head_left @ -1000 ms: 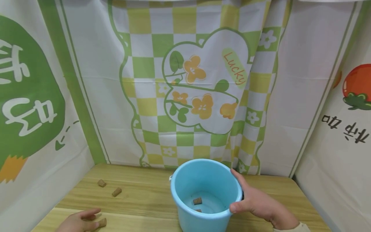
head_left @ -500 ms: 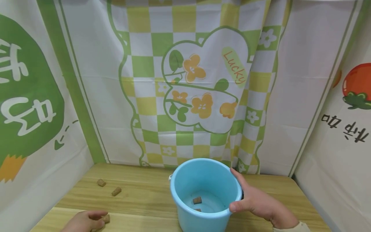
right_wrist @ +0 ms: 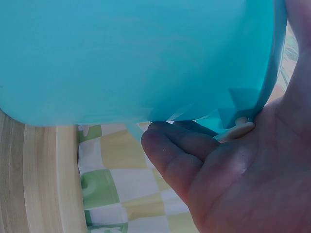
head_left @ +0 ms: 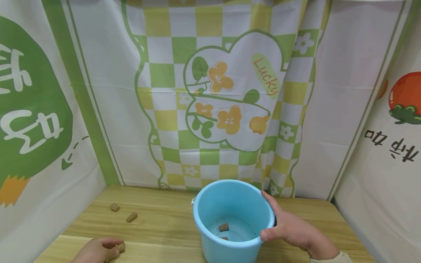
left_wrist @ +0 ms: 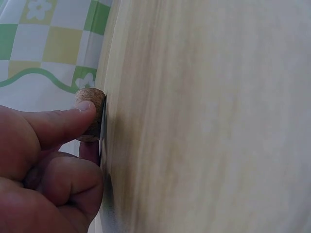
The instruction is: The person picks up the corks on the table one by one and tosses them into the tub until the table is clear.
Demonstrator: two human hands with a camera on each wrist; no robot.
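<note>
At the near left of the table, my left hand point(head_left: 97, 250) pinches a cork point(head_left: 121, 247) between thumb and finger. The left wrist view shows this cork point(left_wrist: 95, 114) at the wooden surface, with the thumb laid across its side and the other fingers bent. My right hand point(head_left: 294, 232) grips the right side of a light blue bucket point(head_left: 231, 252), thumb over the rim. From the right wrist view, its fingers point(right_wrist: 170, 150) lie along the outer wall near a handle mount. Inside the bucket lies a cork point(head_left: 223, 227); another cork point(head_left: 224, 238) is partly hidden by the near rim.
Two loose corks, a far cork point(head_left: 114, 207) and a nearer cork point(head_left: 132, 217), lie left of the bucket on the wooden table point(head_left: 164, 219). Behind the table hangs a checked, printed cloth point(head_left: 184, 160). Printed cloth walls stand on both sides.
My left hand has moved slightly right, and its thumb and finger have come together on the cork, which has shifted a little right. The right hand and bucket have stayed put.
</note>
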